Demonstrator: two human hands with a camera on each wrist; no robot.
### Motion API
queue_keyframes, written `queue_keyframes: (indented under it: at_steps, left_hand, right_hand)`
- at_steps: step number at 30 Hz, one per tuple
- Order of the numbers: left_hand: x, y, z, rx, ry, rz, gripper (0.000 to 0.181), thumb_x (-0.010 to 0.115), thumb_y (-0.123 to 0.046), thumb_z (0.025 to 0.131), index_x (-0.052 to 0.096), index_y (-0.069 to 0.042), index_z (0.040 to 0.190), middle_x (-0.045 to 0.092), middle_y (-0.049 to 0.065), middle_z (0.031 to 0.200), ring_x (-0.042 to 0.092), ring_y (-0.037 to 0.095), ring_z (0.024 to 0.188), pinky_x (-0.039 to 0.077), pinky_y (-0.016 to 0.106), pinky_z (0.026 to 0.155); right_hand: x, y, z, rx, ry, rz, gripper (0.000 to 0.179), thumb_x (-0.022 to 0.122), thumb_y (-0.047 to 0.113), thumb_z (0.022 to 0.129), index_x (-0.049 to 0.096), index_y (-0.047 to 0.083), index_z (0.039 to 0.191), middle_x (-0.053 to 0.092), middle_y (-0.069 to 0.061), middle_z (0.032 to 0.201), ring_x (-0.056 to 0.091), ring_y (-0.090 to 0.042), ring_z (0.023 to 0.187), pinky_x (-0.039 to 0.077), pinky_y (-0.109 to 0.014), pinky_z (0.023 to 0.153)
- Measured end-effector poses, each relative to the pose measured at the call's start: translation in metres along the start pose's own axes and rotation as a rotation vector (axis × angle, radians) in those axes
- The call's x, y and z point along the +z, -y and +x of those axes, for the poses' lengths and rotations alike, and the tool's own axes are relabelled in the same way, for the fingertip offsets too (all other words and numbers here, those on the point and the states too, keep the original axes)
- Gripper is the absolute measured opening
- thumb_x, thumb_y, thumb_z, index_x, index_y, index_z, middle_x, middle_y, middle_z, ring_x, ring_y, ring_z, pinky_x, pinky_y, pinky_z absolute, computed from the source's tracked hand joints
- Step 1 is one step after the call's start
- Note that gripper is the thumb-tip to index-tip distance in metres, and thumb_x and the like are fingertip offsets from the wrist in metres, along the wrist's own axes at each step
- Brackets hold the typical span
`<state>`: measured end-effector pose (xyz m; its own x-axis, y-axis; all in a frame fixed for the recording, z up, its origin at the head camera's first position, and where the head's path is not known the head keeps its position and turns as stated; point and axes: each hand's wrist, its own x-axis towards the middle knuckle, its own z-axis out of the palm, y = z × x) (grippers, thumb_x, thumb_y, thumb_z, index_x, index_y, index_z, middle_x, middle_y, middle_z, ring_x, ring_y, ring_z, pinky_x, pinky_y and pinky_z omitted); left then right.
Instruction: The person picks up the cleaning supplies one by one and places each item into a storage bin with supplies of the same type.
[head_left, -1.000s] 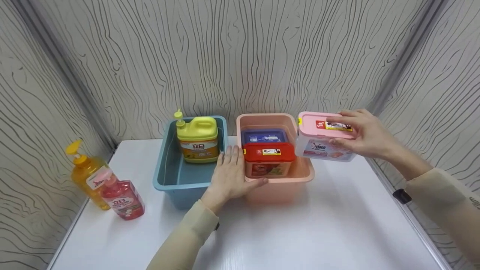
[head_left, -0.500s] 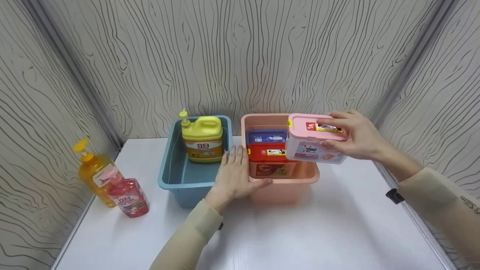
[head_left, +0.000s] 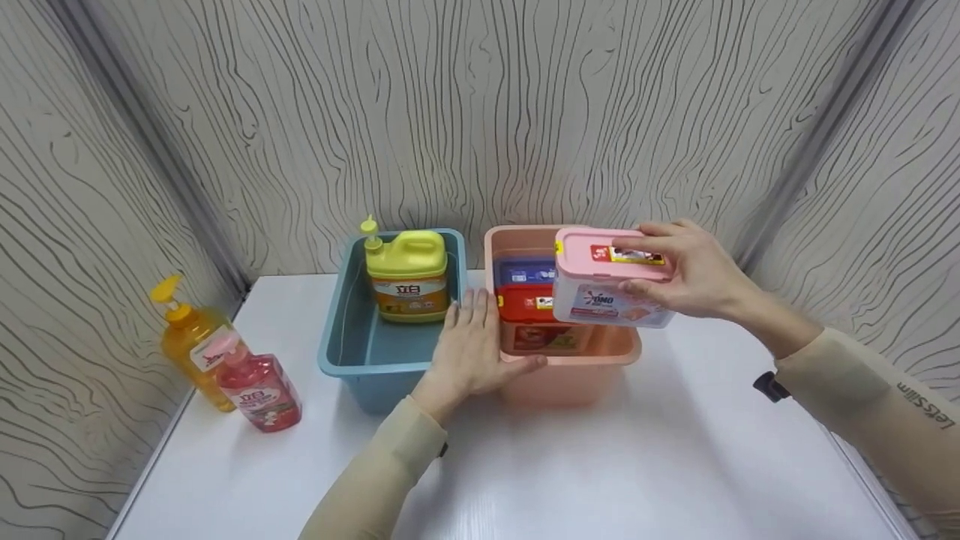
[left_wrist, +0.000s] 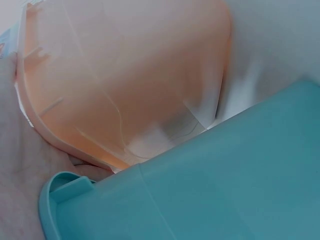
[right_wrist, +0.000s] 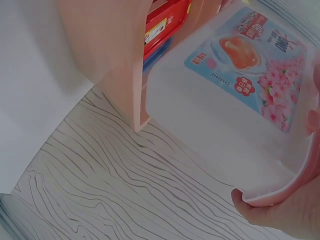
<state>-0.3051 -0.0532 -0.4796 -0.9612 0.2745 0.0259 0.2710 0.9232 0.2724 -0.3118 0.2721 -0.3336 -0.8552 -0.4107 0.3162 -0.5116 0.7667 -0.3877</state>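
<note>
My right hand (head_left: 694, 271) grips a white plastic tub with a pink lid (head_left: 600, 289) by its lid end, holding it over the right side of the peach bin (head_left: 577, 380). In the right wrist view the tub (right_wrist: 210, 115) shows a blue label with pink flowers, close by the bin's rim. Inside the peach bin stand a red-lidded tub (head_left: 536, 337) and a blue-lidded tub (head_left: 517, 271), partly hidden behind the held one. My left hand (head_left: 469, 352) lies with straight fingers over the adjoining rims of the peach bin and the blue bin (head_left: 367, 386).
A yellow pump jug (head_left: 409, 289) stands in the blue bin. At the left of the white table (head_left: 570, 480), an amber pump bottle (head_left: 195, 337) stands behind a pink pump bottle (head_left: 262, 397). Wood-patterned panels (head_left: 480, 112) enclose the back and sides.
My right hand has carried the pink-lidded tub leftward, from beside the peach bin to over its right part. My left hand keeps its place on the rims.
</note>
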Motion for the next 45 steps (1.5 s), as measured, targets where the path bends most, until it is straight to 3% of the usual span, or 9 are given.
queue_keyframes:
  at_steps: [6, 17, 28, 33, 38, 45]
  left_hand:
    - [0.001, 0.001, 0.002, 0.002, -0.003, 0.007, 0.133, 0.044, -0.100, 0.089, 0.010, -0.010, 0.182, 0.014, 0.011, 0.191, 0.008, 0.039, 0.180, 0.011, 0.061, 0.146]
    - [0.003, 0.001, 0.003, 0.012, -0.013, -0.009, 0.130, 0.048, -0.096, 0.091, 0.013, -0.008, 0.181, 0.015, 0.012, 0.191, 0.008, 0.039, 0.180, 0.011, 0.062, 0.146]
    - [0.002, 0.001, 0.001, 0.023, -0.011, 0.013, 0.134, 0.041, -0.101, 0.090, 0.011, -0.009, 0.181, 0.014, 0.013, 0.191, 0.007, 0.038, 0.180, 0.012, 0.062, 0.146]
    - [0.002, 0.001, 0.002, 0.014, -0.010, -0.005, 0.135, 0.043, -0.101, 0.089, 0.012, -0.008, 0.181, 0.014, 0.013, 0.191, 0.007, 0.038, 0.180, 0.011, 0.062, 0.146]
    - [0.002, 0.001, 0.002, 0.005, 0.001, -0.016, 0.135, 0.045, -0.100, 0.089, 0.011, -0.008, 0.181, 0.013, 0.012, 0.191, 0.006, 0.037, 0.180, 0.010, 0.062, 0.146]
    - [0.001, 0.001, 0.001, 0.008, -0.008, -0.002, 0.135, 0.043, -0.101, 0.089, 0.011, -0.008, 0.181, 0.013, 0.013, 0.191, 0.008, 0.038, 0.180, 0.013, 0.063, 0.146]
  right_hand:
    - [0.009, 0.005, 0.007, -0.049, -0.006, 0.011, 0.058, 0.090, 0.025, 0.090, 0.077, 0.018, 0.146, 0.067, -0.023, 0.157, 0.057, -0.039, 0.131, 0.049, -0.061, 0.104]
    - [0.034, 0.008, 0.015, -0.134, -0.036, 0.038, 0.055, 0.091, 0.030, 0.088, 0.081, 0.019, 0.140, 0.074, -0.019, 0.150, 0.059, -0.031, 0.111, 0.044, -0.044, 0.092]
    - [0.056, 0.010, 0.015, -0.110, 0.001, 0.069, 0.058, 0.095, 0.035, 0.086, 0.081, 0.021, 0.140, 0.074, -0.013, 0.150, 0.055, -0.025, 0.110, 0.042, -0.039, 0.088]
    - [0.064, 0.010, 0.015, -0.104, 0.007, 0.083, 0.058, 0.095, 0.035, 0.086, 0.081, 0.022, 0.140, 0.072, -0.015, 0.154, 0.057, -0.029, 0.117, 0.046, -0.042, 0.092]
    - [0.070, 0.009, 0.015, -0.129, -0.010, 0.091, 0.056, 0.096, 0.033, 0.085, 0.083, 0.021, 0.138, 0.075, -0.014, 0.151, 0.058, -0.028, 0.111, 0.045, -0.039, 0.088]
    - [0.077, 0.006, 0.013, -0.111, -0.008, 0.109, 0.059, 0.098, 0.032, 0.083, 0.082, 0.021, 0.139, 0.071, -0.015, 0.157, 0.058, -0.029, 0.115, 0.044, -0.040, 0.091]
